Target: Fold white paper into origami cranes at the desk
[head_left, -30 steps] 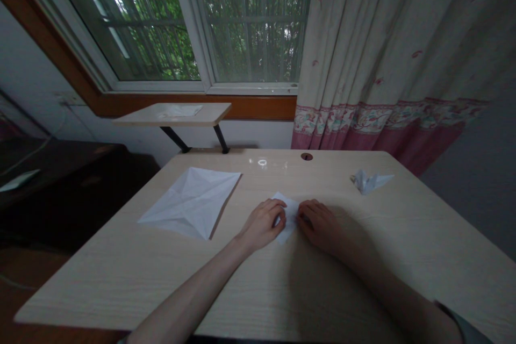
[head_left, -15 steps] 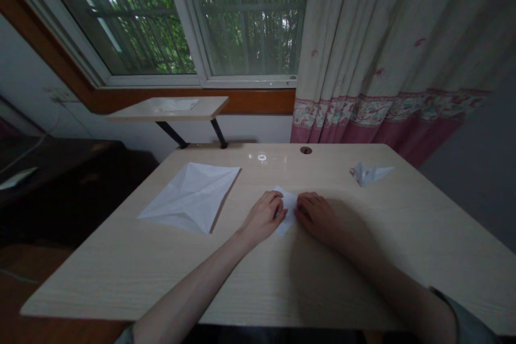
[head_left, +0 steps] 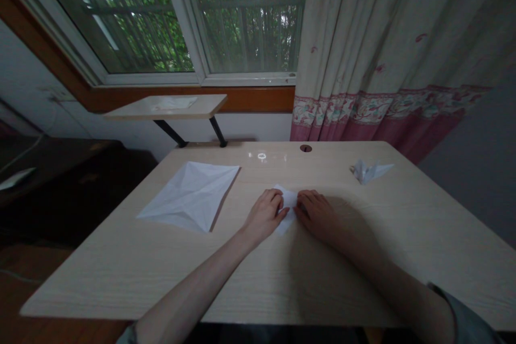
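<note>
A small folded piece of white paper lies on the desk between my two hands, partly covered by their fingers. My left hand grips its left side, fingers curled and thumb pointing toward the middle. At the paper's right edge, my right hand has its fingers bent and pressed together on the paper. A larger creased square sheet of white paper lies to the left of my hands. Beyond my right hand sits a folded paper crane.
The light wooden desk has a round cable hole near its back edge. A raised shelf on black legs stands at the back left, with white paper on it. Behind are a window and a patterned curtain.
Both hands stay at the small paper with hardly any movement. The whole view has shifted very slightly; the other papers lie where they were.
</note>
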Available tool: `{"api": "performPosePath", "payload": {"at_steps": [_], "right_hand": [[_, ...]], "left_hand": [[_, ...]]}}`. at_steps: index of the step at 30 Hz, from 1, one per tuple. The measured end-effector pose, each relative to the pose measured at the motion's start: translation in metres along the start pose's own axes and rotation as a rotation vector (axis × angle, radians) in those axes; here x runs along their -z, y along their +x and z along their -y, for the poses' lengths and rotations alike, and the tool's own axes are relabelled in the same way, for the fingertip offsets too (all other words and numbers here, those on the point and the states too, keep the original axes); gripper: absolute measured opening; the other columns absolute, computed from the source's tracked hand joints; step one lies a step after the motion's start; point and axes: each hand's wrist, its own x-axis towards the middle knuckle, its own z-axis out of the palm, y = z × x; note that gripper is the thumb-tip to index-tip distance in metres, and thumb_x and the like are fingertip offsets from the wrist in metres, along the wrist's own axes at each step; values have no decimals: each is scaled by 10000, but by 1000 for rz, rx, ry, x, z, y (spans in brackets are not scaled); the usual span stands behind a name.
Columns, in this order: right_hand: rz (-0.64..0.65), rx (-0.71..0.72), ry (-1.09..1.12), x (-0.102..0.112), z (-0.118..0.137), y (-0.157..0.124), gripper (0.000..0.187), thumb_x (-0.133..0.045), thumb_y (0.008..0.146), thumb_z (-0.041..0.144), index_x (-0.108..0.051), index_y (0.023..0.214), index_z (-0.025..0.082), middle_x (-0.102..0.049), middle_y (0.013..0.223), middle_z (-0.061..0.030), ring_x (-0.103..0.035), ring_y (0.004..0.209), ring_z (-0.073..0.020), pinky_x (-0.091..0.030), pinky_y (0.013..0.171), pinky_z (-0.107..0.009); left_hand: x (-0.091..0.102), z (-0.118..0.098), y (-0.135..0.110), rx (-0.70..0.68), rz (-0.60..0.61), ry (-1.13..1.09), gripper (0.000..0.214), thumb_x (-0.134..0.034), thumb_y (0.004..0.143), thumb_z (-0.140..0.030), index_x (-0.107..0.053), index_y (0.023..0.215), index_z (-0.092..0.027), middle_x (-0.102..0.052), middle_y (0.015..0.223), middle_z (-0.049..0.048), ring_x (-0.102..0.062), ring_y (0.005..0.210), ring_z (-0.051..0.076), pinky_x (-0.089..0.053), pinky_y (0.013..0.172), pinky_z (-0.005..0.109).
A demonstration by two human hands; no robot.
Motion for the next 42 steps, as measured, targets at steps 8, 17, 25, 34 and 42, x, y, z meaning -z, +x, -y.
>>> {"api": "performPosePath", "payload": {"at_steps": [8,17,25,34,42], "right_hand": [[16,20,-88,-4,2,1,144,-443,980,176,-585,991,195,-668,1008,-112,-618,951,-268,-520,866,-438],[34,32,-66,6,4,2,187,-461,930,97,-582,1016,211,-670,1034,-96,-629,970,-251,-525,914,-411],[47,21,-12,5,0,1,264,-465,857,38,-568,1042,196,-669,1078,-104,-623,1022,-245,-519,927,-406],[28,-26,136,-3,-9,-1,409,-410,712,-10,-549,1017,225,-655,1066,-79,-607,1036,-233,-517,935,-413],[4,-26,236,-3,-11,-2,435,-393,694,-13,-547,1021,229,-646,1073,-77,-593,1077,-228,-509,967,-431]], "left_hand": [[2,-3,2,18,42,14,64,-594,882,-138,-559,889,-190,-626,1004,62,-566,991,236,-491,912,387],[5,-4,3,9,55,7,199,-518,759,-41,-552,881,-194,-627,1003,69,-562,1013,240,-485,938,386],[5,-2,1,15,67,-17,239,-494,724,-44,-542,899,-200,-624,1025,68,-555,1038,246,-478,961,400],[7,0,0,-5,58,-62,269,-479,714,-26,-538,902,-210,-627,1028,65,-558,1043,247,-484,967,412],[6,3,-2,-20,35,-65,333,-472,724,-13,-582,977,-199,-646,1074,70,-574,1073,238,-488,987,397]]}}
